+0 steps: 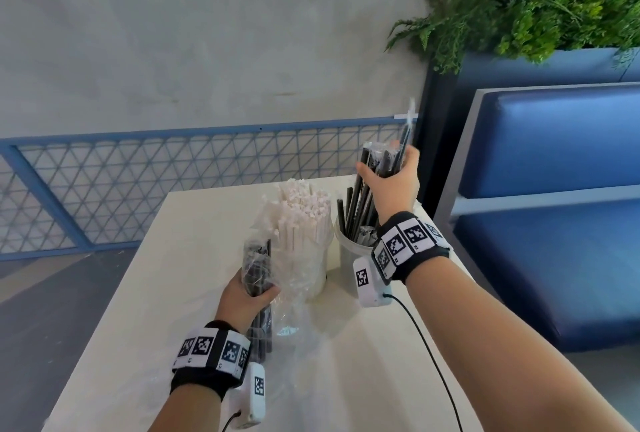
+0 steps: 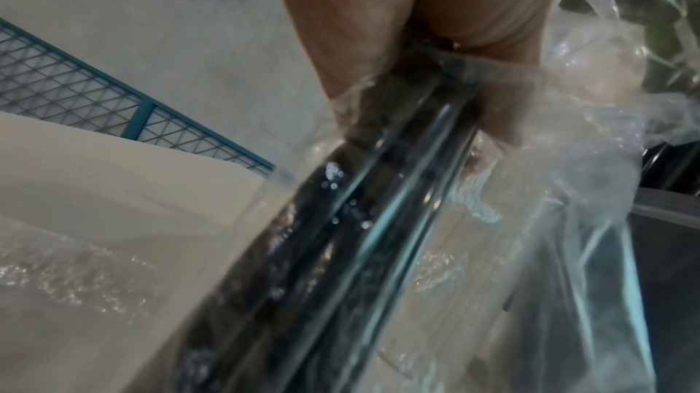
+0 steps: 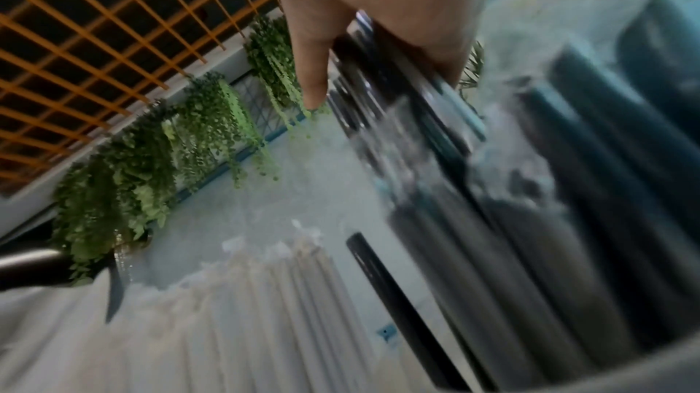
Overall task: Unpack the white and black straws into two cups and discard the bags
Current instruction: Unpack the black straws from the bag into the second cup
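Observation:
My right hand (image 1: 389,173) grips a bunch of wrapped black straws (image 1: 375,163) by their upper ends; their lower ends stand in the right white cup (image 1: 349,258). In the right wrist view the black straws (image 3: 435,118) run blurred under my fingers (image 3: 312,70). My left hand (image 1: 249,296) grips a clear bag with black straws (image 1: 258,269) above the table, seen close as the bag of black straws (image 2: 341,235). White straws (image 1: 304,213) fill the left cup (image 1: 311,279).
A crumpled clear bag (image 1: 294,321) lies on the white table (image 1: 138,310) by the left cup. A blue mesh fence (image 1: 138,189) runs behind. A blue bench (image 1: 554,206) and a planter with ferns (image 1: 519,9) stand at the right.

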The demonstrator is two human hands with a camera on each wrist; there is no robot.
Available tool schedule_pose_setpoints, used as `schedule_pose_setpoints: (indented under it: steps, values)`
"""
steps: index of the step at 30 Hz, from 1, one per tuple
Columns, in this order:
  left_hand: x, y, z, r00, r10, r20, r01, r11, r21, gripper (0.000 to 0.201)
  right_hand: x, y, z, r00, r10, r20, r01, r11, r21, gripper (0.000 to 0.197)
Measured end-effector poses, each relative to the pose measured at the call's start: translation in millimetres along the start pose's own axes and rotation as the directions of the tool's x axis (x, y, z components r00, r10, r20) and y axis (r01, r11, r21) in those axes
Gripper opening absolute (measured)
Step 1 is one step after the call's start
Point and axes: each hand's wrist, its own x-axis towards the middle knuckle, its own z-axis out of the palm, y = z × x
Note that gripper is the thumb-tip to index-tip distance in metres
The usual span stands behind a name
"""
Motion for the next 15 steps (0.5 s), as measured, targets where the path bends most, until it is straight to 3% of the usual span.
schedule_pose_setpoints:
  steps: [2, 5, 8, 11, 13, 15]
  values:
    - [1, 0, 0, 1.0, 0.001, 0.002, -0.001, 1.0, 0.0, 0.029, -1, -7, 0, 0.992, -0.122, -0.022, 0.123, 0.989, 0.081, 0.054]
    - [1, 0, 0, 1.0, -0.003, 0.003, 0.003, 1.0, 0.0, 0.029, -4, -8, 2, 0.969, -0.249, 0.013, 0.248, 0.968, 0.048, 0.018]
    - [0, 1, 0, 1.0, -0.006, 0.005, 0.006, 1.0, -0.008, 0.029, -4, 9, 3, 0.981, -0.113, 0.156, 0.134, 0.982, -0.133, 0.026]
    - [-1, 1, -1, 1.0, -0.006, 0.012, 0.007, 1.0, -0.022, 0.027, -3, 34, 1, 0.975, 0.036, 0.218, 0.058, 0.911, -0.409, 0.023]
    - [-2, 2, -1, 1.0, -0.005, 0.018, 0.005, 1.0, -0.027, 0.026, -6, 34, -2, 0.985, -0.036, 0.169, 0.085, 0.952, -0.292, 0.027]
    - [-2, 2, -2, 1.0, -0.005, 0.019, 0.006, 0.999, -0.032, 0.026, -11, 21, -6, 0.966, -0.258, 0.031, 0.26, 0.961, -0.09, 0.04]
